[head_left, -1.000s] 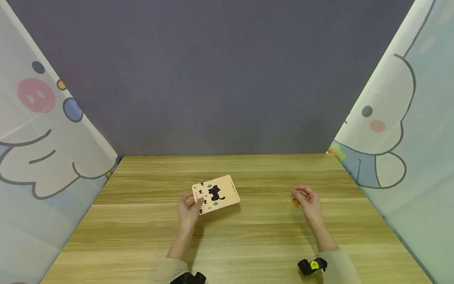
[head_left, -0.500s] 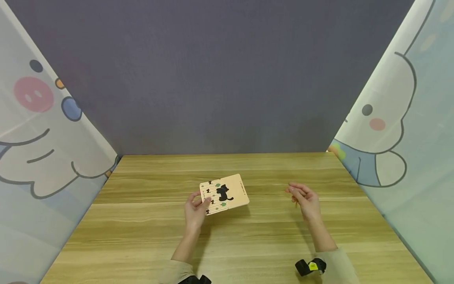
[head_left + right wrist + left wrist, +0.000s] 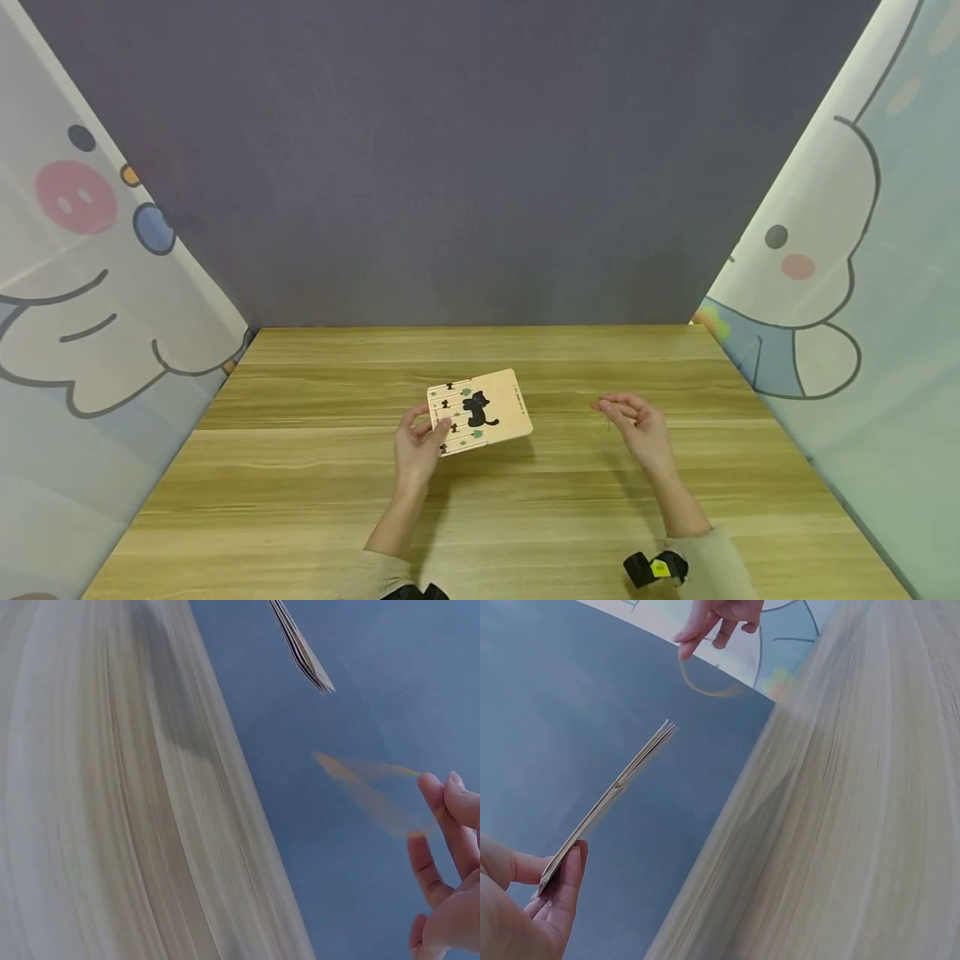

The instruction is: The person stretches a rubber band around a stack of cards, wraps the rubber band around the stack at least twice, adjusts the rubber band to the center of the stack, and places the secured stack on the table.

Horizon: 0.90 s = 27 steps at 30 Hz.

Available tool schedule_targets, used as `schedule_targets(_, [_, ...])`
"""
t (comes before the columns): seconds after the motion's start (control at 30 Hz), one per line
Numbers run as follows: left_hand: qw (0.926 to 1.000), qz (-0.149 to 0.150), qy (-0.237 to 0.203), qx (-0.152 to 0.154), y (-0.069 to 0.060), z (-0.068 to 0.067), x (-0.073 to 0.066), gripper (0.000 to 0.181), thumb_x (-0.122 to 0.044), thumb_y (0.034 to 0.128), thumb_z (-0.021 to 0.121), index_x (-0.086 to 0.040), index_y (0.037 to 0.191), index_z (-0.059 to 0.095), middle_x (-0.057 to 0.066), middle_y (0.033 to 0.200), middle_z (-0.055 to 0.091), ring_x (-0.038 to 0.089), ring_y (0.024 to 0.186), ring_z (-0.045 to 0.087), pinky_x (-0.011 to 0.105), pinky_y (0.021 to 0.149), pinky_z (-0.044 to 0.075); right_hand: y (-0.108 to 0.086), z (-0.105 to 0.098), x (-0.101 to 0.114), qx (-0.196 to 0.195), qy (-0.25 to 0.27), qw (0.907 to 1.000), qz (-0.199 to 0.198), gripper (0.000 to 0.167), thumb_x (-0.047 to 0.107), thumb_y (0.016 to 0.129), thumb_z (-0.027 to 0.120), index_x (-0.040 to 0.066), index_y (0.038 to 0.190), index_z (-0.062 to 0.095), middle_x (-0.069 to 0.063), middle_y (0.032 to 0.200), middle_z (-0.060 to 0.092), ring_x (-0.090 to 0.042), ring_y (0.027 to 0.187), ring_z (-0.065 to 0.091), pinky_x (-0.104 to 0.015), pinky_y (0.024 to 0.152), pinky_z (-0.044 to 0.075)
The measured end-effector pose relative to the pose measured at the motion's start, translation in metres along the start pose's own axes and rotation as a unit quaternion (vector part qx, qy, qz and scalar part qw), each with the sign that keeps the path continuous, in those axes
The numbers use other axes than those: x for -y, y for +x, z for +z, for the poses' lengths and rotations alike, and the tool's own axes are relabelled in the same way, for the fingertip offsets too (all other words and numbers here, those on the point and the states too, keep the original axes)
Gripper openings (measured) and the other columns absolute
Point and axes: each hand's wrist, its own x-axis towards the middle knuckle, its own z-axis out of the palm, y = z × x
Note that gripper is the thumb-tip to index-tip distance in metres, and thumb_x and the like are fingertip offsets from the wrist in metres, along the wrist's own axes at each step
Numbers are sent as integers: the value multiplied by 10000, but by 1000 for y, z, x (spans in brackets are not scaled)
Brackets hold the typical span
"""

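Note:
My left hand [image 3: 417,452] pinches the near left end of a thin cream notebook [image 3: 495,408], thumb on top and fingers beneath. Its cover carries a black cat, bows and green leaves. Edge-on in the left wrist view, the notebook [image 3: 604,799] shows several layers fanning slightly at the tip; whether it is one or a stack I cannot tell. It is held tilted above the table. To the right, my right hand [image 3: 637,429] pinches a yellow-orange rubber band [image 3: 341,766] between thumb and forefinger. The band is blurred and hangs apart from the notebook.
A wood-grain table [image 3: 525,517] lies under both hands. Behind it stands a dark grey panel [image 3: 480,167]. Cartoon-printed curtains [image 3: 67,333] flank the table on both sides. Each wrist wears a black camera strap [image 3: 660,568].
My left hand has carried the notebook to the right. The right hand has shifted slightly left, and the rubber band, bunched at the fingers before, now hangs thin and blurred.

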Motion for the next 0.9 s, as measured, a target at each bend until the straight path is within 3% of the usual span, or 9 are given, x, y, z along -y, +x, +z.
schedule_targets(0.07, [10000, -14, -19, 15, 0, 1, 0, 386, 23, 811, 599, 85, 1154, 433, 274, 926, 609, 189, 700, 626, 213, 535, 486, 2, -1, -12, -51, 33, 9999, 128, 200, 145, 863, 588, 21, 1020, 599, -73, 946, 667, -185, 941, 590, -198, 835, 422])
schedule_targets(0.27, [10000, -6, -36, 41, -1, 3, -1, 389, 15, 817, 598, 83, 1162, 431, 269, 931, 610, 217, 722, 628, 221, 546, 489, 0, -1, -21, -247, 758, 9950, 594, 203, 159, 868, 579, -2, 993, 587, -101, 893, 670, -236, 819, 614, -216, 785, 449])
schedule_targets(0.37, [9999, 60, 8, 84, -1, 4, -2, 397, 9, 819, 599, 82, 1171, 429, 259, 913, 617, 184, 691, 623, 211, 521, 477, -3, 2, -7, -174, 1094, 9911, 744, 225, 174, 885, 556, -14, 1005, 585, -90, 868, 666, -203, 786, 618, -237, 742, 464])
schedule_targets(0.47, [9998, 118, 49, 162, -2, 5, -3, 404, 5, 821, 599, 77, 1181, 432, 255, 868, 624, 106, 574, 578, 183, 441, 421, -8, 12, 34, -31, 1338, 9843, 1149, 298, 261, 916, 501, -22, 991, 556, -53, 862, 637, -140, 792, 590, -257, 750, 463])
schedule_targets(0.57, [9995, 231, 34, 194, -1, 7, -2, 412, 4, 818, 605, 79, 1188, 441, 265, 836, 627, 79, 517, 552, 177, 397, 383, -11, 23, 77, 145, 2076, 9635, 1683, 291, 279, 953, 406, 12, 925, 518, -26, 853, 591, -118, 793, 553, -253, 759, 452])
schedule_targets(0.63, [9993, 314, 33, 185, 0, 8, -2, 426, 2, 814, 612, 82, 1195, 441, 268, 830, 628, 112, 528, 572, 185, 390, 385, -12, 28, 93, 235, 2630, 9449, 1933, 273, 280, 962, 363, 58, 892, 506, -5, 854, 573, -112, 794, 538, -247, 751, 439])
schedule_targets(0.73, [9988, 447, 38, 188, 1, 11, 0, 454, 6, 803, 624, 68, 1212, 437, 265, 846, 629, 197, 621, 627, 214, 431, 445, -13, 29, 93, 460, 3382, 9185, 1996, 266, 256, 976, 311, 94, 885, 502, 2, 869, 563, -120, 803, 528, -251, 740, 418])
schedule_targets(0.83, [9986, 482, 70, 193, 2, 13, 0, 472, 13, 789, 635, 34, 1218, 438, 251, 844, 633, 211, 631, 630, 223, 453, 465, -13, 30, 91, 719, 3776, 9028, 1930, 292, 252, 983, 280, 89, 948, 519, 1, 901, 546, -123, 823, 506, -259, 759, 397])
schedule_targets(0.9, [9985, 505, 96, 185, 3, 14, 0, 470, 14, 783, 641, 16, 1210, 445, 240, 830, 637, 181, 590, 620, 228, 435, 455, -14, 31, 91, 834, 3909, 8974, 1869, 312, 227, 988, 264, 78, 1008, 537, -2, 929, 538, -122, 835, 488, -255, 772, 388])
